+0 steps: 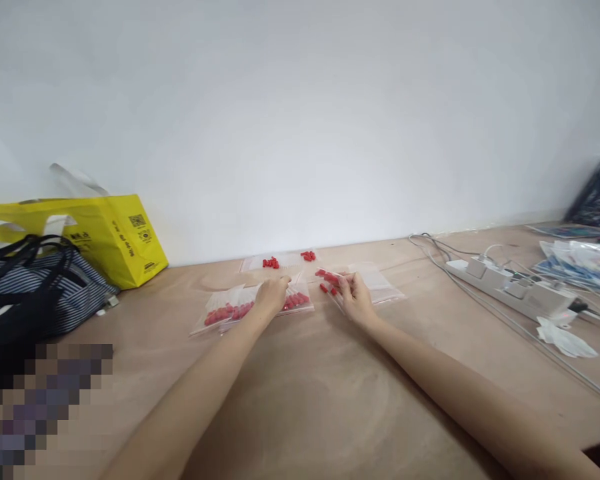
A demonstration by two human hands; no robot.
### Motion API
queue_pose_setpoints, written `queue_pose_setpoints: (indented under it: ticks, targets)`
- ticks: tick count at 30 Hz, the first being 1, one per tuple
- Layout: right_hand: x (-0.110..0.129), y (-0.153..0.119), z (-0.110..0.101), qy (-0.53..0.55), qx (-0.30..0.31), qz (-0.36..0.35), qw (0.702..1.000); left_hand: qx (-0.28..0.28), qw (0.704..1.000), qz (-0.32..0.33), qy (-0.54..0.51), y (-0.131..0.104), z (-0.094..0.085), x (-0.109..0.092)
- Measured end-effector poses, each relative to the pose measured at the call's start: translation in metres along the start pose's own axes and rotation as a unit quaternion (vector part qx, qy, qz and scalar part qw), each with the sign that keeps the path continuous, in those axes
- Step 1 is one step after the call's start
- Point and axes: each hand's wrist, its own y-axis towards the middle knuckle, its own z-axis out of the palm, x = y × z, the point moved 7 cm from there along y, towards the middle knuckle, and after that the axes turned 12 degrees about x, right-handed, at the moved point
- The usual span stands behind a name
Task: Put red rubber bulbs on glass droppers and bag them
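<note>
My right hand (356,297) is closed around a few thin pale sticks with red ends (330,277), held just above the table. Over the clear plastic bags stands my left hand (274,293), its fingers pinched together; what they hold, if anything, is too small to make out. Beneath and beside it, a clear bag of red-ended sticks (296,301) and another such bag (219,315) lie flat. Farther back, near the wall, are two more groups of red-ended sticks (271,263) on clear plastic. A flat clear bag (377,283) lies by my right hand.
At the left stand a yellow shopping bag (125,240) and a striped dark bag (87,287). A white power strip (510,287) with plugs and cables runs along the right, near a crumpled tissue (567,339) and plastic packets (587,263). A white wall (300,120) closes the back.
</note>
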Motion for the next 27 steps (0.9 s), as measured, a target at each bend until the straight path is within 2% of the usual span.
queue_pose_setpoints:
  ticks: [3, 5, 7, 9, 10, 13, 15, 18, 20, 23, 27]
  targets:
    - [0.008, 0.01, 0.012, -0.05, 0.046, -0.024, 0.997, -0.009, 0.999, 0.046, 0.007, -0.05, -0.006, -0.007]
    - [0.011, 0.014, 0.025, -0.094, 0.102, -0.042, 0.989, -0.006, 0.997, 0.082, 0.012, -0.089, 0.0, -0.013]
    - [0.011, 0.016, 0.039, -0.131, 0.157, -0.053, 0.978, -0.031, 0.987, 0.158, 0.005, -0.126, 0.006, -0.025]
    - [0.01, 0.017, 0.051, -0.149, 0.201, -0.061, 0.966, -0.057, 0.982, 0.177, -0.026, -0.151, 0.009, -0.029]
    - [0.01, 0.016, 0.055, -0.154, 0.219, -0.063, 0.962, -0.05, 0.981, 0.182, -0.047, -0.157, 0.011, -0.03]
    - [0.011, 0.014, 0.06, -0.174, 0.257, -0.07, 0.948, 0.009, 0.974, 0.206, -0.092, -0.16, 0.01, -0.03]
    - [0.011, 0.012, 0.058, -0.242, 0.269, -0.052, 0.931, 0.057, 0.967, 0.228, -0.099, -0.154, 0.009, -0.027]
    - [0.004, 0.014, 0.045, -0.412, 0.25, 0.043, 0.875, 0.122, 0.96, 0.237, -0.089, -0.145, 0.016, -0.019]
    - [0.002, 0.015, 0.037, -0.468, 0.229, 0.1, 0.848, 0.157, 0.957, 0.23, -0.081, -0.142, 0.024, -0.016]
    - [-0.001, 0.015, 0.034, -0.485, 0.216, 0.143, 0.836, 0.186, 0.952, 0.232, -0.071, -0.141, 0.032, -0.02]
    - [-0.003, 0.011, 0.039, -0.501, 0.22, 0.174, 0.819, 0.193, 0.948, 0.244, -0.068, -0.14, 0.034, -0.033]
